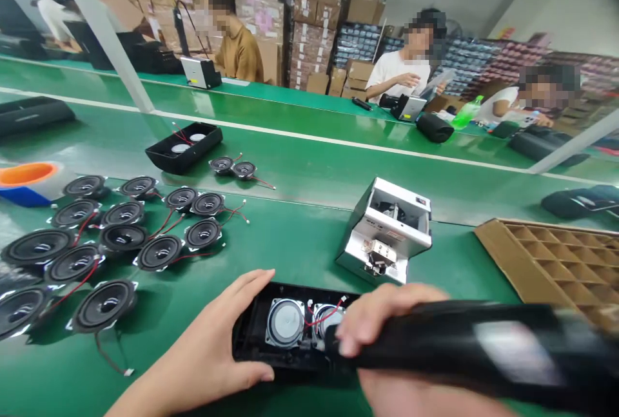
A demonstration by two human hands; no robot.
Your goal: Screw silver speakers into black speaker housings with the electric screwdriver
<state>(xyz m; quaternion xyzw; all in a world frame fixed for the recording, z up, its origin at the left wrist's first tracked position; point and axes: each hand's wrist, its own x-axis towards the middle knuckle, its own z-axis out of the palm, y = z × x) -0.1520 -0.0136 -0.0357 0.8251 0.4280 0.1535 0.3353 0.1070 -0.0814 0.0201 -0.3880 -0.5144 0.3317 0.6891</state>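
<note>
My left hand (227, 333) grips the left end of a black speaker housing (251, 327), thumb on the near side and fingers on the far side. Two round speaker drivers sit in the housing, backs up: the left driver (285, 321) shows fully, the right one (323, 319) partly. Red wires with white plugs lie over them. My right hand (382, 327) is wrapped round a black electric screwdriver (459, 339), held nearly level. Its nose is over the near edge of the right driver; the tip is hidden, so contact cannot be made out.
A screw feeder (387, 230) stands behind the housing. Several loose speaker drivers (159, 251) with red wires lie at left, near a tape roll (29, 175). Another housing (186, 149) sits further back. A divided cardboard box (556, 262) is at right. Co-workers sit across the bench.
</note>
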